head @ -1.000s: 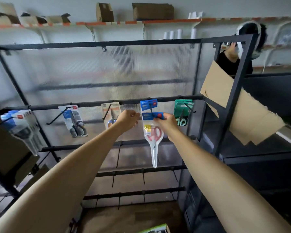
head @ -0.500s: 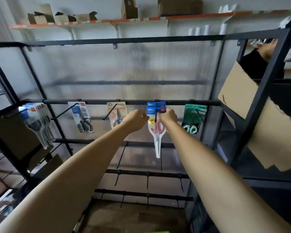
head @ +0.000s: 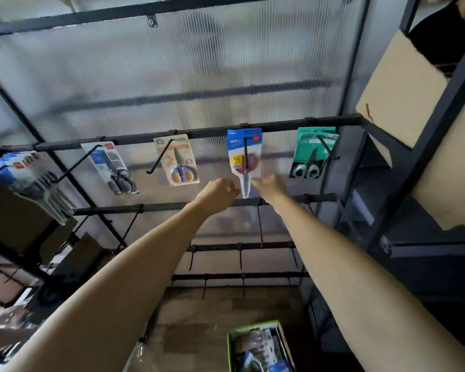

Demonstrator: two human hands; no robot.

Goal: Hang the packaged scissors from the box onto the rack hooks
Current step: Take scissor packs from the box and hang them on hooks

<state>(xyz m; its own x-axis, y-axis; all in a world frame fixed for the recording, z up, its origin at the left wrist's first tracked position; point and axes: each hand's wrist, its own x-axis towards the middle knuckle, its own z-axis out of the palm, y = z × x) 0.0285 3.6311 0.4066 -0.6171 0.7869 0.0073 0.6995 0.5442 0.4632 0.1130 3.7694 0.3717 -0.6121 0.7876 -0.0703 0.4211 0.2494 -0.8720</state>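
A red-handled scissors pack with a blue header (head: pixel 244 154) hangs on a black hook of the rack bar (head: pixel 204 134). Just below its tip, my left hand (head: pixel 217 194) is loosely curled and holds nothing. My right hand (head: pixel 269 186) is beside the pack's lower end with relaxed fingers, also empty. On neighbouring hooks hang an orange-handled pack (head: pixel 178 159), a blue-carded black pack (head: pixel 110 167) and green packs (head: pixel 313 151). The green-edged box (head: pixel 255 347) with more packs stands on the floor at the bottom.
A bunch of blue-carded packs (head: pixel 24 178) hangs at the far left. Lower bars carry bare hooks (head: pixel 259 226). A black shelf frame (head: pixel 424 146) with brown cardboard (head: pixel 403 89) stands right. A person's dark sleeve (head: pixel 440 36) shows top right.
Both hands let go of the red-handled pack, which now hangs on its hook, and dropped below it. The view tilted down, bringing the floor box into sight.
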